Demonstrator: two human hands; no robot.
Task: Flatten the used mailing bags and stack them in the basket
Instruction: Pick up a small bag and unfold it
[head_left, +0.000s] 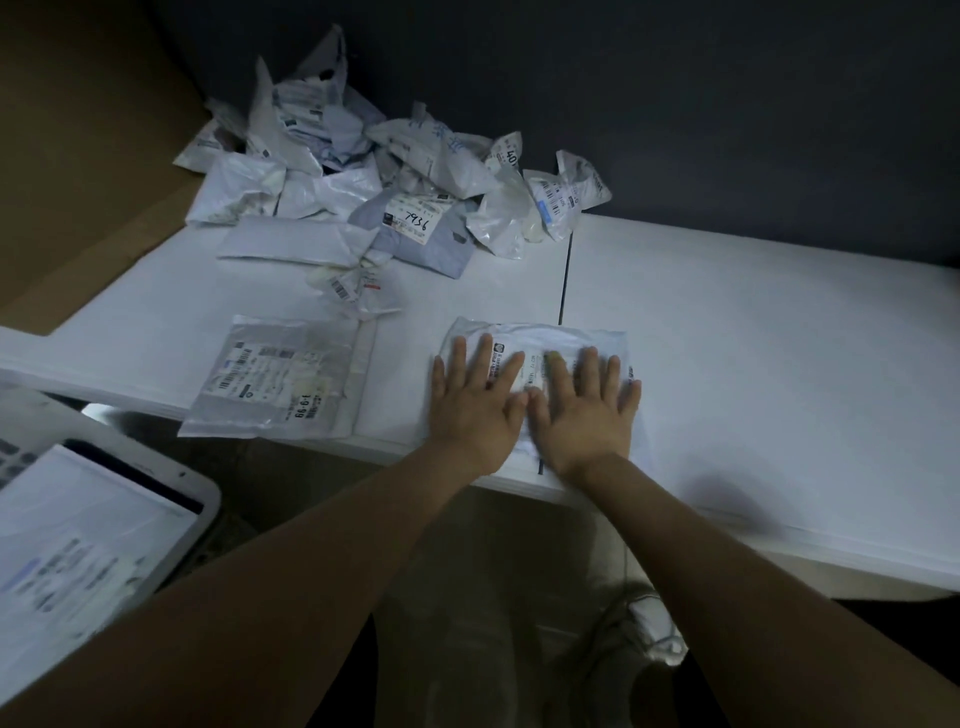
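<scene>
A white mailing bag (540, 338) with a printed label lies flat near the table's front edge. My left hand (475, 402) and my right hand (584, 408) press on it side by side, fingers straight and spread. To its left lies another flattened bag (280, 376), grey with labels, overhanging the table edge. A heap of crumpled mailing bags (374, 171) fills the back left of the table. The white basket (205, 499) stands low at the left, with a flat bag (83, 535) inside it.
The white table (753, 364) has a seam down its middle. Brown cardboard (78, 156) leans at the far left. A dark wall rises behind the table. Below the table edge are my legs and a grey shoe (623, 639) on the floor.
</scene>
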